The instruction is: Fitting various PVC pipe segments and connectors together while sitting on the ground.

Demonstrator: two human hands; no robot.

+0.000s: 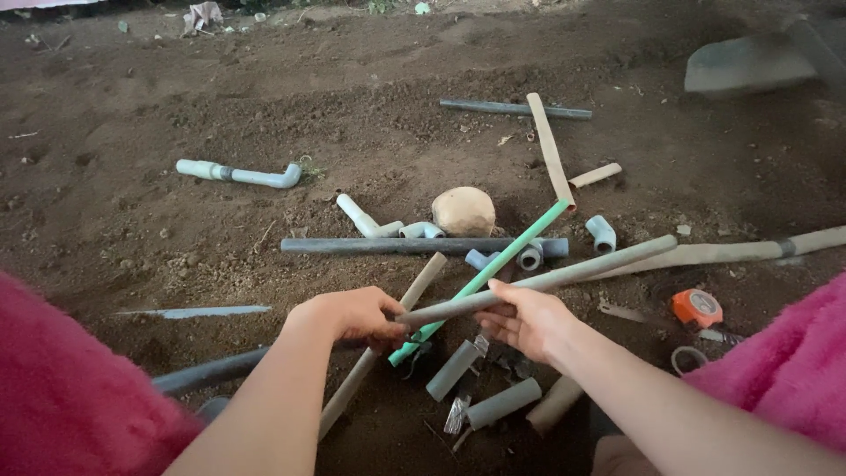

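My left hand (348,316) and my right hand (527,319) both grip one long grey pipe (582,271) that runs up to the right above the soil. The left hand holds its near end; the right hand wraps it a little further along. A green pipe (493,269) crosses under the grey one, slanting from low centre to upper right. A tan pipe (379,348) lies beneath my left hand. Short grey pipe pieces (454,370) lie on the ground below my hands.
Bare brown soil all round. A dark long pipe (388,246) lies crosswise, with a round stone (463,211) and elbow fittings (601,232) behind it. An orange tape measure (696,307) sits at right. A bent pipe (238,174) lies far left. Pink sleeves frame both lower corners.
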